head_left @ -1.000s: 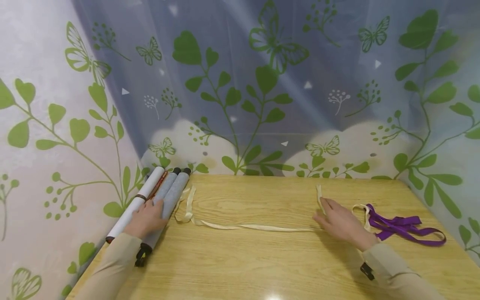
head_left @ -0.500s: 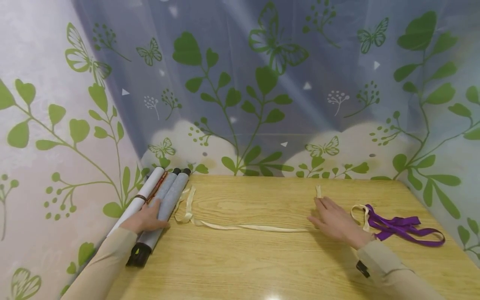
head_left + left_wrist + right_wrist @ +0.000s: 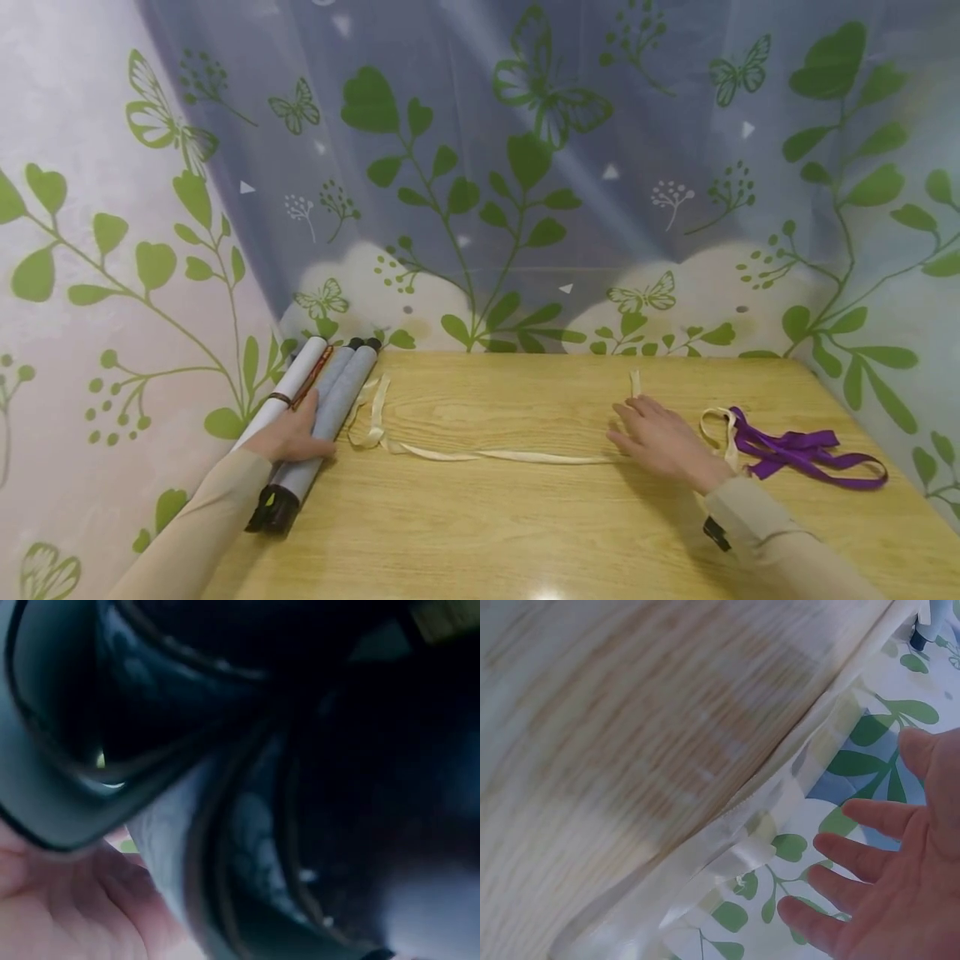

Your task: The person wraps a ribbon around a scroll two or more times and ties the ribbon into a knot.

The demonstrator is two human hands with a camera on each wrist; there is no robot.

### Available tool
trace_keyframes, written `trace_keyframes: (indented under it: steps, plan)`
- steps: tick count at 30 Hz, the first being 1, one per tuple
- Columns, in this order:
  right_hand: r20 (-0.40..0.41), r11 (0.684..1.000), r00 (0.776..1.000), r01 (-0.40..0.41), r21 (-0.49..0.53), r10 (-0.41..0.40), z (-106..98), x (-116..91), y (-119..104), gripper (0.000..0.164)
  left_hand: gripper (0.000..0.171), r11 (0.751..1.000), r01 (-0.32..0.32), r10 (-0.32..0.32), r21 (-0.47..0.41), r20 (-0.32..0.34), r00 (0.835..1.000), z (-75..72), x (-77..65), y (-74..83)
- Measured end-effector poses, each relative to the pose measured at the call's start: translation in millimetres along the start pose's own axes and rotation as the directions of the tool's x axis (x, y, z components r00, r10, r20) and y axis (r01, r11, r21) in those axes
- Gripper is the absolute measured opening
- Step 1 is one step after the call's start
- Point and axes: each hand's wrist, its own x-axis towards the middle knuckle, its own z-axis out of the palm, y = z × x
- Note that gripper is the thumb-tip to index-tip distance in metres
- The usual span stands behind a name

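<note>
At the table's left edge, my left hand (image 3: 288, 433) grips two grey scrolls (image 3: 351, 382), its thumb laid across the right one and its fingers on their left side. Dark scroll ends (image 3: 330, 787) fill much of the left wrist view, with part of the hand beyond. A white scroll (image 3: 300, 371) tied with a brown cord lies alongside, its near part behind the sleeve. My right hand (image 3: 663, 437), fingers spread and nearly straight, is over the right part of a long cream ribbon (image 3: 450, 456). The right wrist view shows nothing between its fingers.
A purple ribbon (image 3: 806, 454) lies in loose loops at the right, with a cream loop (image 3: 716, 421) beside it. The cream ribbon's left end bends into a loop near the scrolls. Patterned curtain (image 3: 517, 250) encloses the wooden table (image 3: 480, 533) behind and at both sides.
My left hand has shifted slightly left and its thumb has spread right; the scrolls' near ends have shifted together. My right hand has moved a little left, its fingers straightening.
</note>
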Motion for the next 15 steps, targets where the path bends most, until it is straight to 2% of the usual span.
trace_keyframes:
  steps: [7, 10, 15]
  plan:
    - [-0.039, 1.0, 0.999, 0.028, 0.009, -0.028, 0, 5, -2, 0.048, 0.112, 0.999, -0.042, 0.042, -0.021, -0.015, 0.999, -1.0, 0.0, 3.8]
    - [-0.036, 0.999, 0.999, 0.028, 0.015, -0.028, -2, 8, -4, 0.046, 0.112, 0.997, -0.061, 0.06, -0.039, -0.028, 0.998, -3.2, -2.0, 8.5]
    - [0.005, 0.999, 1.0, 0.018, 0.05, -0.018, -2, 15, -12, 0.047, 0.111, 0.99, -0.069, 0.066, -0.121, -0.025, 0.997, -4.9, -5.1, 20.3]
